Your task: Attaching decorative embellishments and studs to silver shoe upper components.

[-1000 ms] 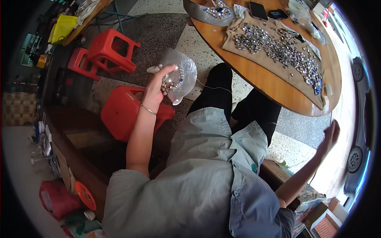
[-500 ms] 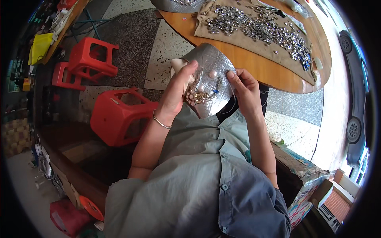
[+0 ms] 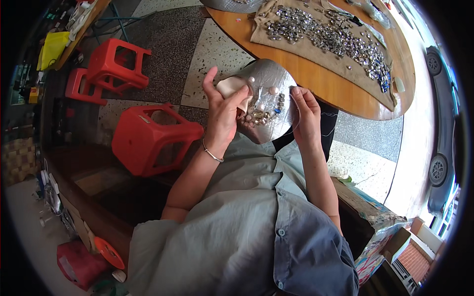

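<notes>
A shallow silver dish [image 3: 269, 84] is sitting between both hands above the person's lap, carrying small beads and metal bits [image 3: 261, 112] too tiny to identify. The left hand [image 3: 224, 111] is gripping its near-left rim, fingers also pinching a pale folded scrap [image 3: 232, 89]. The right hand [image 3: 305, 111] is closing its grip on the right rim, which is hiding its thumb. Beyond, a wooden bench [image 3: 321, 79] is bearing a cloth [image 3: 296, 47] strewn with shiny pieces. Red stools [image 3: 148, 138] are standing left.

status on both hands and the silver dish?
Left hand grips the silver dish and a pale pad. Right hand on the dish's right rim. Beads and small metal pieces inside. Nothing blocking.
</notes>
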`<state>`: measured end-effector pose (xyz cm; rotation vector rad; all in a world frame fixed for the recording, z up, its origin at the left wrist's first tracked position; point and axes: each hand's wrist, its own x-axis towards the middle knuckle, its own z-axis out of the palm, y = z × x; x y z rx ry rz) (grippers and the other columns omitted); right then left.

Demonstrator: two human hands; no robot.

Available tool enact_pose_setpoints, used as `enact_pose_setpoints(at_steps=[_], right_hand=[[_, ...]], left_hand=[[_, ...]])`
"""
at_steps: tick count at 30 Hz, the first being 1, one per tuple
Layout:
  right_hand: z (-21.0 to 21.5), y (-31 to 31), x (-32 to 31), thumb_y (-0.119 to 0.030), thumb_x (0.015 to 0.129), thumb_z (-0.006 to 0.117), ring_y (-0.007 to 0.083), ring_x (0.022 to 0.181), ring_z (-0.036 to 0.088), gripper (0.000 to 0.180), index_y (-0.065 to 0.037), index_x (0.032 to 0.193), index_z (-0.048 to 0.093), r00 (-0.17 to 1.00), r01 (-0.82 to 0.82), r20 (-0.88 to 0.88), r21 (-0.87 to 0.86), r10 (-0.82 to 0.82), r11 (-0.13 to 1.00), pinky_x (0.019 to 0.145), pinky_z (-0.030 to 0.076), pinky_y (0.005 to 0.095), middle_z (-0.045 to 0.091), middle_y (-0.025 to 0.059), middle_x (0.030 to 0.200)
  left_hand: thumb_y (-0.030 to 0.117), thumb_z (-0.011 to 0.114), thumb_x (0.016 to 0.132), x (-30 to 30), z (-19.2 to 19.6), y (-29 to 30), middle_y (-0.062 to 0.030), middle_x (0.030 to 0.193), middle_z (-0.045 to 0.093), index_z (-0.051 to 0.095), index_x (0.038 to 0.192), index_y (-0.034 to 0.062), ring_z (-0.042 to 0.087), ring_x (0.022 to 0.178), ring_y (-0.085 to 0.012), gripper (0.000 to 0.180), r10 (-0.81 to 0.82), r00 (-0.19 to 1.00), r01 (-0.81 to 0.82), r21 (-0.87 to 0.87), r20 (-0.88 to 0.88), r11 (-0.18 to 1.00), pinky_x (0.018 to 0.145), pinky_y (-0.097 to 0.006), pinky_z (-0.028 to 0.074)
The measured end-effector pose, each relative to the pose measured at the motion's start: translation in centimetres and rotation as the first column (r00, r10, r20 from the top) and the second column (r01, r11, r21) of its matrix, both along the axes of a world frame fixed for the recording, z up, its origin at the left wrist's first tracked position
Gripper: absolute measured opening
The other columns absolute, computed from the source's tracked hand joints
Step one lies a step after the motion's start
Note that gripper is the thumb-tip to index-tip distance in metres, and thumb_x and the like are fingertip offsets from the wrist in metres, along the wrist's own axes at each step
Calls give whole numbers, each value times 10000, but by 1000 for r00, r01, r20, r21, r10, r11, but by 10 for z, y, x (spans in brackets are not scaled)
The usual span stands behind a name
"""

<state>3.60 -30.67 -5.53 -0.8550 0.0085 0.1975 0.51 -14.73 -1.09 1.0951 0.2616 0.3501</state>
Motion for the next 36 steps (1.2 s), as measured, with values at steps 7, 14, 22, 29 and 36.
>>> enact_pose_setpoints(at_steps=[7, 14, 22, 29, 36], right_hand=[[23, 27, -20, -165, 912, 569, 41, 745, 567, 127, -51, 885, 616, 997, 73, -2, -30, -74, 997, 680, 449, 176, 633, -6, 838], [23, 29, -20, -176, 904, 584, 38, 739, 562, 132, -47, 890, 609, 987, 161, 1, -41, -161, 986, 665, 444, 172, 634, -1, 839], [30, 28, -21, -151, 898, 593, 47, 725, 562, 130, -21, 896, 602, 970, 223, 101, -10, -221, 975, 656, 447, 168, 631, 16, 834], [32, 33, -18, -139, 894, 596, 42, 739, 551, 128, -12, 905, 607, 961, 244, 132, -3, -242, 970, 657, 436, 157, 619, 12, 830], [28, 39, -18, -135, 891, 601, 39, 731, 546, 125, -11, 906, 609, 963, 243, 112, 16, -243, 970, 644, 428, 154, 616, 10, 829]], left_hand=[[20, 477, 872, -28, 44, 36, 12, 791, 530, 513, 1161, 90, 504, 682, -34, 300, -569, 812, 583, 116, -130, 804, 583, -197, 450], [14, 600, 777, -27, 49, 38, 6, 826, 522, 491, 1138, 58, 511, 712, -48, 380, -638, 757, 652, 105, -143, 751, 601, -203, 451], [-18, 708, 634, -30, 52, 36, -17, 1044, 485, 463, 1161, 80, 472, 958, -88, 589, -645, 741, 670, 283, -187, 687, 828, -224, 413], [-36, 735, 601, -28, 42, 34, -3, 1075, 448, 447, 1185, 88, 467, 985, -96, 662, -628, 762, 644, 279, -158, 712, 849, -235, 403], [-33, 706, 562, -29, 33, 32, -21, 1053, 437, 443, 1137, 96, 434, 983, -107, 646, -583, 788, 615, 215, -196, 759, 832, -223, 395]])
